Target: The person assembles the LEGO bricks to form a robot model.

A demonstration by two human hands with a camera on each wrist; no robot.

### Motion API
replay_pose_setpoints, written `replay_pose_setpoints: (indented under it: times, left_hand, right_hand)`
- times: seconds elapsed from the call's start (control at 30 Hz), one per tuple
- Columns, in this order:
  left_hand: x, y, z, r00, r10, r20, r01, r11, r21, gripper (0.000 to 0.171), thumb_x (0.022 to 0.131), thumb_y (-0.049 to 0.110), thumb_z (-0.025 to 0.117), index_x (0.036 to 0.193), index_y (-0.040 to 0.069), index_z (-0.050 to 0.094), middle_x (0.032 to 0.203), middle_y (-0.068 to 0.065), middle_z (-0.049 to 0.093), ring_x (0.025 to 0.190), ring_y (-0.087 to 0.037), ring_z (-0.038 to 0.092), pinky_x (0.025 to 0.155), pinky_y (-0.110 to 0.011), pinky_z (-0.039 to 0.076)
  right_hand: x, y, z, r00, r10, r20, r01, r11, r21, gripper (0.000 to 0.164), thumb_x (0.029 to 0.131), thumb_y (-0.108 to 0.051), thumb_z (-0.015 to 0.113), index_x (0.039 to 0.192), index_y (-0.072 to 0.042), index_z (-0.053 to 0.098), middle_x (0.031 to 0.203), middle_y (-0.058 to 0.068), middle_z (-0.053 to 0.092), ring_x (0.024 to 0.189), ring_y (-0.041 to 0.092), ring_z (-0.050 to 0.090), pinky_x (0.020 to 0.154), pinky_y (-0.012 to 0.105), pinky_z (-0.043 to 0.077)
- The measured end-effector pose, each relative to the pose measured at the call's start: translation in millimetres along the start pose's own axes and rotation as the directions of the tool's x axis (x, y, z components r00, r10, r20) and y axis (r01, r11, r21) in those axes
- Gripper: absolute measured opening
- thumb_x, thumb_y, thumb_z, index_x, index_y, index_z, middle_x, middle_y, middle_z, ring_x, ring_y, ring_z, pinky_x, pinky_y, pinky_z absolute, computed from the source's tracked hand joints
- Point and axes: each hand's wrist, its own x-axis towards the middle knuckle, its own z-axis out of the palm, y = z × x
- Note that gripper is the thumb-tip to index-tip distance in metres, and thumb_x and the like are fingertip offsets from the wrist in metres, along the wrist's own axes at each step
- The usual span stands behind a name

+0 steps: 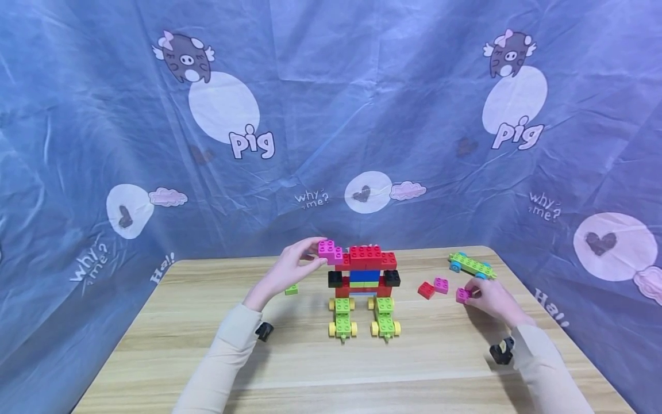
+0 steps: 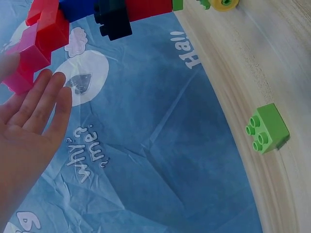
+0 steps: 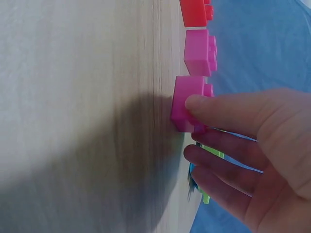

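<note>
In the middle of the table stands a figure of toy building bricks, with red bricks [image 1: 365,256] on top, a blue brick [image 1: 364,277] below and black bricks [image 1: 392,278] at its sides. Two stepped pink bricks [image 1: 327,249] join its upper left end, and my left hand [image 1: 289,267] pinches the outer one between thumb and fingers. On the right, my right hand [image 1: 493,299] grips another pink brick [image 3: 187,102] by its sides, low at the table top. Beside that brick lie a second pink brick [image 3: 197,52] and a red brick [image 3: 193,12].
Two green wheeled bases [image 1: 343,322] with yellow wheels stand at the figure's front. A green base with blue wheels [image 1: 472,265] lies behind my right hand. One green brick [image 2: 272,128] sits left of the figure. A blue printed cloth [image 1: 320,115] hangs behind the table.
</note>
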Motion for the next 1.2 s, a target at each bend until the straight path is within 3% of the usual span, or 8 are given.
replay_pose_setpoints:
  times: [0.2,0.37,0.67,0.9,1.2]
  left_hand:
    - [-1.1,-1.1,1.4,1.0,-0.001,-0.009,0.001,1.0,-0.018,0.048,0.088,0.025,0.065,0.132,0.011,0.051,0.114,-0.005,0.066,0.102,-0.018,0.064,0.09,-0.034,0.055]
    - [-2.3,-2.6,2.6,1.0,-0.002,-0.022,0.0,0.998,-0.064,0.046,0.087,0.017,0.065,0.131,0.013,0.051,0.112,-0.007,0.066,0.1,-0.02,0.064,0.089,-0.041,0.055]
    - [-3.7,-6.4,4.5,0.999,-0.017,-0.038,0.013,0.996,-0.091,0.043,0.086,0.017,0.067,0.127,0.016,0.054,0.108,-0.005,0.068,0.096,-0.017,0.065,0.086,-0.035,0.056]
    - [-2.8,-5.0,4.5,0.998,-0.042,-0.037,0.037,0.993,-0.108,0.039,0.086,0.019,0.067,0.124,0.015,0.056,0.108,-0.005,0.067,0.097,-0.019,0.065,0.088,-0.041,0.055]
    - [-1.8,-8.1,7.6,0.998,-0.043,-0.043,0.038,0.994,-0.101,0.04,0.085,0.023,0.068,0.123,0.014,0.057,0.108,-0.004,0.067,0.096,-0.017,0.066,0.086,-0.032,0.056]
  right_hand:
    - [-5,-2,-4,1.0,-0.014,0.005,0.014,1.0,0.012,0.021,0.073,-0.012,0.075,0.087,-0.001,0.065,0.08,0.011,0.068,0.072,0.023,0.063,0.065,0.037,0.054]
    - [-6,-8,-9,0.998,-0.051,-0.041,0.051,0.999,0.003,0.018,0.073,-0.012,0.074,0.086,-0.003,0.066,0.078,0.008,0.069,0.07,0.018,0.062,0.062,0.03,0.052]
    - [1,-29,-24,0.992,-0.099,-0.072,0.101,0.995,0.02,0.022,0.076,-0.013,0.073,0.093,-0.002,0.067,0.085,0.012,0.07,0.077,0.027,0.066,0.07,0.043,0.055]
    - [9,-50,-34,0.966,-0.205,-0.157,0.208,0.978,0.005,0.018,0.075,-0.012,0.075,0.09,-0.004,0.068,0.082,0.009,0.071,0.074,0.026,0.068,0.067,0.039,0.057]
    - [12,-76,-49,0.937,-0.285,-0.204,0.286,0.958,-0.022,0.02,0.077,-0.01,0.074,0.094,-0.003,0.068,0.086,0.01,0.072,0.076,0.026,0.068,0.068,0.039,0.058]
